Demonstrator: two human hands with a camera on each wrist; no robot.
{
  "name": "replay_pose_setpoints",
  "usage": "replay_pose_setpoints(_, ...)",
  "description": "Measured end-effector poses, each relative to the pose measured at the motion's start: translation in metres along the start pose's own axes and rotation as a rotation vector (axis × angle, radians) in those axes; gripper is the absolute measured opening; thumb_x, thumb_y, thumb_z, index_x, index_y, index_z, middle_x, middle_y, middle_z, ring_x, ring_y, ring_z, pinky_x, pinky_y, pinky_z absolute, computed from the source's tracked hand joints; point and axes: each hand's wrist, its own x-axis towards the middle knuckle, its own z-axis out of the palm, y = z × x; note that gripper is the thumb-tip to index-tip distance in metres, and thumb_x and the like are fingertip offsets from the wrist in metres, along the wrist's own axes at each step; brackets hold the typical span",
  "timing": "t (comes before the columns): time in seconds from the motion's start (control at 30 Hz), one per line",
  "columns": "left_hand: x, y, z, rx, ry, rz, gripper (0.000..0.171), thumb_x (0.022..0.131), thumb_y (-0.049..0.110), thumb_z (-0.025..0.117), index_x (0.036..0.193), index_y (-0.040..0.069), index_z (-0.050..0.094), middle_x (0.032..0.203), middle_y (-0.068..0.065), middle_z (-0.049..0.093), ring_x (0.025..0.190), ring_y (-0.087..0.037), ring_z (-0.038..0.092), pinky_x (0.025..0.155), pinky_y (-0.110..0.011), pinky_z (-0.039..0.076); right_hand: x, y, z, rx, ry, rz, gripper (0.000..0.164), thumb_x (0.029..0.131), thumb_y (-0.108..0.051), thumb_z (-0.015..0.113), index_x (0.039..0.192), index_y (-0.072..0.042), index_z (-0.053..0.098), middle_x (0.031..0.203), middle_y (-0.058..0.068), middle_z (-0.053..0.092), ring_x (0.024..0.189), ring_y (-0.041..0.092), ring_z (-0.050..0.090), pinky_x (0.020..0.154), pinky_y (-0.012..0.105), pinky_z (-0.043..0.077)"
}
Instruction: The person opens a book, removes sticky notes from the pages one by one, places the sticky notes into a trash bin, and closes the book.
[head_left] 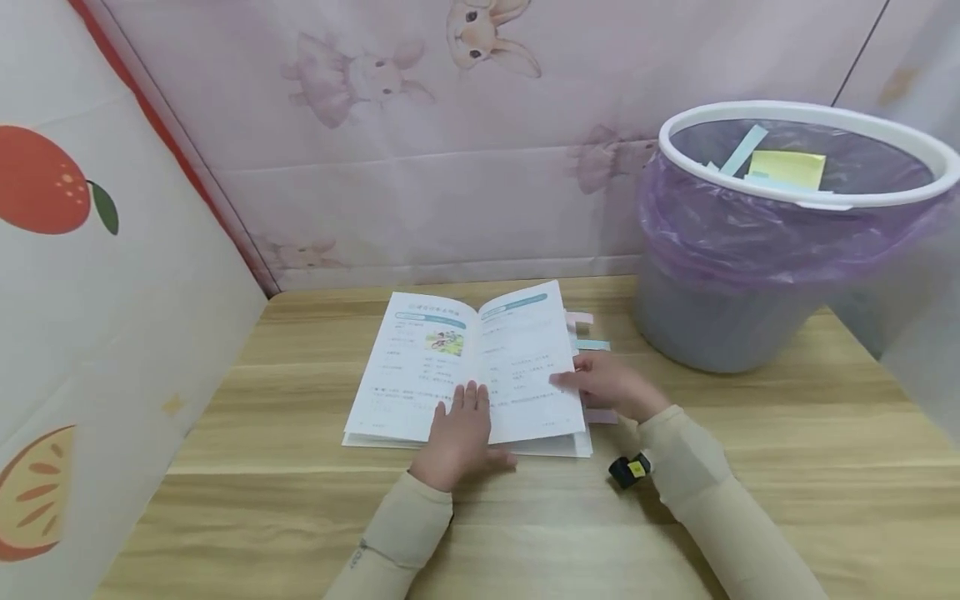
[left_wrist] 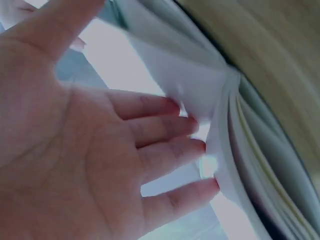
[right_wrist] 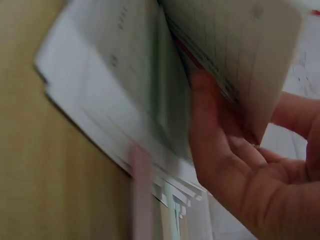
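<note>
Sleeves (head_left: 405, 527) closest; table (head_left: 825, 442) stretching beyond the fingers of the right hand (head_left: 613, 387), pinching a page (head_left: 517, 358) edge; left hand (head_left: 460, 429), straight-fingered, touches the book (head_left: 408, 392).

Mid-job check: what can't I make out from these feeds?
Page print: too small in the head view, blurred in the right wrist view.
Page tab count: the right grip covers some page tabs in the head view; the right wrist view's lower edge cuts them off.
Bin bottom: head view, hidden by its wall.
</note>
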Motion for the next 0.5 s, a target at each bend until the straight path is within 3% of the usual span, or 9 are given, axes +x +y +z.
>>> replay_pose_setpoints(0.1,0.001,0.003,0.0,-0.032,0.026,-0.005,0.1,0.079,0.052,0.073,0.148,-0.005,0.027,0.149,-0.031,0.029,0.138,-0.047,0.025,0.109,-0.061,0.024,-0.008,0.003,0.006,0.076,-0.092,-0.025,0.032,0.096,-0.019,0.059,0.113,0.008,0.062,0.095,0.008,0.071,0.083,0.016,0.067,0.077,0.033,0.055)
replay_pose_setpoints(0.27,-0.008,0.007,-0.011,-0.065,0.107,0.045,0.074,0.091,0.031,0.066,0.146,-0.005,0.032,0.14,-0.031,0.043,0.129,-0.049,0.039,0.102,-0.061,0.034,-0.017,0.003,0.007,0.039,-0.218,-0.068,0.056,0.102,-0.042,0.042,0.128,0.006,0.054,0.122,0.016,0.063,0.111,0.024,0.06,0.094,0.041,0.049)
replay_pose_setpoints(0.4,-0.02,0.005,-0.028,-0.075,0.217,0.109,0.056,0.089,0.012,0.064,0.138,-0.007,0.042,0.112,-0.024,0.063,0.093,-0.032,0.064,0.076,-0.044,0.052,-0.026,0.0,0.007,-0.131,-0.266,-0.072,0.066,0.101,-0.052,0.035,0.135,0.001,0.051,0.137,0.016,0.053,0.127,0.029,0.049,0.102,0.044,0.042)
replay_pose_setpoints(0.5,-0.03,0.0,-0.041,-0.08,0.283,0.098,0.044,0.087,0.005,0.061,0.127,-0.007,0.051,0.085,-0.016,0.066,0.061,-0.02,0.056,0.051,-0.033,0.045,-0.031,-0.003,0.011,-0.347,-0.276,-0.089,0.063,0.098,-0.054,0.041,0.138,-0.005,0.051,0.141,0.011,0.05,0.13,0.029,0.045,0.106,0.046,0.037)
